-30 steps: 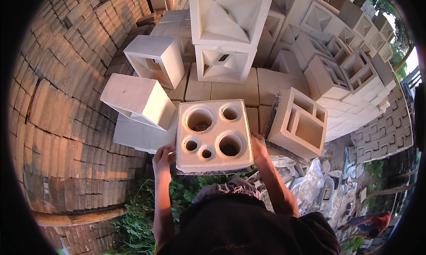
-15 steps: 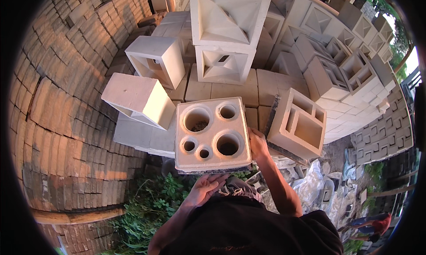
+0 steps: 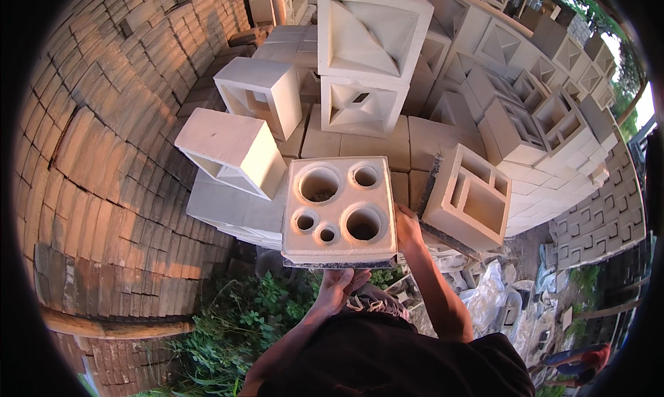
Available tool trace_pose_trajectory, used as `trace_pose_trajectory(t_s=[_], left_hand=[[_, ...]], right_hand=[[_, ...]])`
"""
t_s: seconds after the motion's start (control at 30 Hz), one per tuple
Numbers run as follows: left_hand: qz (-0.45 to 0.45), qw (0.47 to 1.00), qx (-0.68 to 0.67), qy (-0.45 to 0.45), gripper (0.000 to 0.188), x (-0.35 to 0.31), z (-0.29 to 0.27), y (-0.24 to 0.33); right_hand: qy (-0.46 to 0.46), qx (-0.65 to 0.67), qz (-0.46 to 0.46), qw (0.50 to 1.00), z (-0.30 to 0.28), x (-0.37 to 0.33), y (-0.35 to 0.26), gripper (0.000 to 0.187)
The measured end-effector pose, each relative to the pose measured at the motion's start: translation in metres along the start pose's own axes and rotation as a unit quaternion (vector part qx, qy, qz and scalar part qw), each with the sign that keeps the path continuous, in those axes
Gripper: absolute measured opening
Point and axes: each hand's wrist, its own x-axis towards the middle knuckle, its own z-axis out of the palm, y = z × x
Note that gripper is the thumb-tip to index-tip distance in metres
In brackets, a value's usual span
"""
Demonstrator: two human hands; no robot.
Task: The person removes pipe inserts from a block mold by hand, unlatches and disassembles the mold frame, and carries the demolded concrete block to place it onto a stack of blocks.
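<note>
A pale concrete ventilation block (image 3: pixel 309 248) with several round holes of different sizes lies face up on a thin dark board (image 3: pixel 325 264), close in front of my body. My left hand (image 3: pixel 340 286) is at the board's near edge, thumb by the rim and fingers curled beneath it. At the block's right side, my right hand (image 3: pixel 407 224) grips low; its fingertips are partly hidden by the block. Just right of that hand, a block with rectangular openings (image 3: pixel 449 196) sits tilted on another dark board (image 3: pixel 453 241). Two hollow square blocks (image 3: pixel 221 137) stand to the left.
Two stacked blocks with diagonal ribs (image 3: pixel 373 34) rise straight ahead. More patterned blocks (image 3: pixel 512 124) are piled at the right, and a tall brick stack (image 3: pixel 104 189) fills the left. Green plants (image 3: pixel 256 314) grow low left. Another person (image 3: pixel 577 361) bends at the lower right.
My left hand has moved up from just below the board to its near edge, its fingers now beneath it. The view has shifted slightly; the right hand stays at the block's side.
</note>
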Motion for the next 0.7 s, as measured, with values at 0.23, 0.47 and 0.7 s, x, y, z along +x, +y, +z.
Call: trace_pose_trajectory(t_s=[0.23,0.47,0.7], left_hand=[[0.031,0.999,0.039,0.005,0.038,0.003,-0.014,-0.003],[0.061,0.998,0.016,0.007,0.041,0.002,0.003,-0.003],[0.07,0.997,0.028,0.011,0.043,-0.001,0.002,0.0]], right_hand=[[-0.018,0.0,-0.024,1.0,0.016,-0.027,-0.016,0.031],[-0.029,0.041,-0.014,0.999,0.006,-0.017,-0.007,0.031],[-0.056,0.08,0.0,0.995,0.001,-0.012,0.01,0.034]])
